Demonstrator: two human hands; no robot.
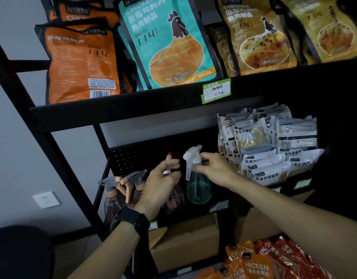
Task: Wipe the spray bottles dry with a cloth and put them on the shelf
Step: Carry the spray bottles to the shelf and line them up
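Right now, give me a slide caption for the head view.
Right hand grips the teal spray bottle on the shelf; left hand holds a red-tipped bottle beside it.

A black metal shelf is carrying goods on several levels. Orange pouches, a teal pouch and tan pouches are leaning along the top level. On the middle level, brown bottles are standing at the left edge, a teal bottle near the middle, and white packets are piling at the right.
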